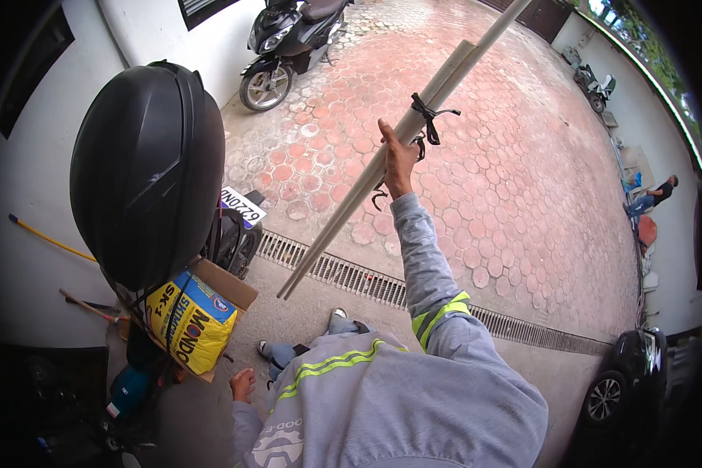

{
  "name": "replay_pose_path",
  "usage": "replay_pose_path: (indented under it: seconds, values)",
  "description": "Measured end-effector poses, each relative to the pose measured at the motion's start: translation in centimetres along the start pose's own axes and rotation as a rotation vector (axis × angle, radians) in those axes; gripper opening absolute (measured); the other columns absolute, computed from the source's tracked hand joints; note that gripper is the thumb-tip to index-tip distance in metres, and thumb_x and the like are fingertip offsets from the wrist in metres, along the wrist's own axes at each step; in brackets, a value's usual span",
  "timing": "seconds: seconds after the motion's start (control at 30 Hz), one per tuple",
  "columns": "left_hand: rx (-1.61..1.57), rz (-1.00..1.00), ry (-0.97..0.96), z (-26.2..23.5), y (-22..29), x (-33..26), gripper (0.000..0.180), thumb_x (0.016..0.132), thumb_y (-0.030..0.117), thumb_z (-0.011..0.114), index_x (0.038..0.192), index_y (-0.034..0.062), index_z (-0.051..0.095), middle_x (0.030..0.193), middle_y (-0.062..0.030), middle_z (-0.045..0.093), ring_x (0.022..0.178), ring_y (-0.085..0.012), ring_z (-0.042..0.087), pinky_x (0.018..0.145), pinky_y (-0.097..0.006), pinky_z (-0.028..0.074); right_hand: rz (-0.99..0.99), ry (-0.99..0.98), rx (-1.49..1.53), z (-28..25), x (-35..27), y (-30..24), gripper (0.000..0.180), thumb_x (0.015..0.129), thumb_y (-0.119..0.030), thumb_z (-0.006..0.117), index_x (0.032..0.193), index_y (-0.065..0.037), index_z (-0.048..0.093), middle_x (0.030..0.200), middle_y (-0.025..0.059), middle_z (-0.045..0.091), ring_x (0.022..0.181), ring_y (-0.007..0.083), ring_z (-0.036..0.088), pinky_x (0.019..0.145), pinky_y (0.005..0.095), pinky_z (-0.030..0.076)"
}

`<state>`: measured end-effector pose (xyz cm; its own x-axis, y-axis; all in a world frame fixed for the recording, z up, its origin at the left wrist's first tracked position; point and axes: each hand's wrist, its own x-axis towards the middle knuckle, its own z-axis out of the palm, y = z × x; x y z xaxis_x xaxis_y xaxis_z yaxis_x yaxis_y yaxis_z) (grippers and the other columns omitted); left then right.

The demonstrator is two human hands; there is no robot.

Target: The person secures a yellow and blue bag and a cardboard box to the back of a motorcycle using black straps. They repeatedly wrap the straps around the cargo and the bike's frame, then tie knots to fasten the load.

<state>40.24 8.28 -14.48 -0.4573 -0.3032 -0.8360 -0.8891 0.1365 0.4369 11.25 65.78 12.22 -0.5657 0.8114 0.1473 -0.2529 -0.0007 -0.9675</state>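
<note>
My right hand (399, 162) is raised ahead of me, gripping a bundle of long, pale grey pipes (347, 209). The pipes slant from low in the middle of the view up past its top edge. Black ties (427, 117) with loose ends are knotted round the bundle beside my hand. My left hand (243, 384) hangs low at my side, its fingers curled in, with nothing visible in it. Close to it stands a cardboard box (225, 282) holding a yellow and blue bag (197, 326).
A black motorcycle top case (144, 175) looms at left over the box. Past the drain grate (343, 274) spread reddish hexagonal pavers (476, 179). A scooter (288, 47) stands by the far wall, a person (654, 196) at far right, a black car (620, 382) lower right.
</note>
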Motion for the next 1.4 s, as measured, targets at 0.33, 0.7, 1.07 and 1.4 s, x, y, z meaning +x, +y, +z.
replay_pose_path:
  seconds: [0.33,0.7,1.07,1.4]
  values:
    - [-0.04,0.192,-0.074,-1.0,1.8,1.6,0.041,0.089,0.029,0.065,0.126,0.0108,0.059,0.113,-0.0074,0.064,0.107,-0.0233,0.06,0.092,-0.042,0.043,0.005,-0.044,0.046,-3.5,-3.8,-3.9,0.046,0.072,-0.044,0.083,0.073,-0.004,0.061,0.067,0.0014,0.053,0.057,0.0138,0.052,0.056,0.0306,0.042]
    - [-0.083,0.08,0.171,4.4,-26.7,-4.7,0.034,0.076,0.035,0.074,0.094,0.0055,0.075,0.082,-0.0072,0.072,0.079,-0.0192,0.069,0.072,-0.033,0.053,-0.05,-0.158,0.064,-8.1,-10.7,-6.2,0.037,0.086,-0.041,0.072,0.093,-0.006,0.062,0.084,0.0004,0.04,0.073,0.0125,0.043,0.063,0.0336,0.039]
    - [-0.553,-0.336,0.31,24.5,-44.6,-17.6,0.032,0.078,0.037,0.076,0.09,0.0065,0.075,0.074,-0.0078,0.072,0.064,-0.0196,0.069,0.066,-0.036,0.057,-0.328,-0.529,-0.187,-7.8,-8.0,-3.5,0.041,0.1,-0.031,0.044,0.139,-0.024,0.055,0.111,0.0126,0.055,0.098,0.0257,0.057,0.078,0.0381,0.049]
    - [-0.123,-0.048,0.31,43.4,-38.1,-28.0,0.05,0.08,0.06,0.059,0.094,0.0151,0.075,0.088,-0.0054,0.074,0.082,-0.0252,0.07,0.073,-0.037,0.052,-0.028,-0.605,0.052,-10.6,-8.7,-6.3,0.048,0.089,-0.037,0.068,0.124,-0.005,0.066,0.09,0.0062,0.053,0.074,0.0186,0.053,0.064,0.0339,0.044]
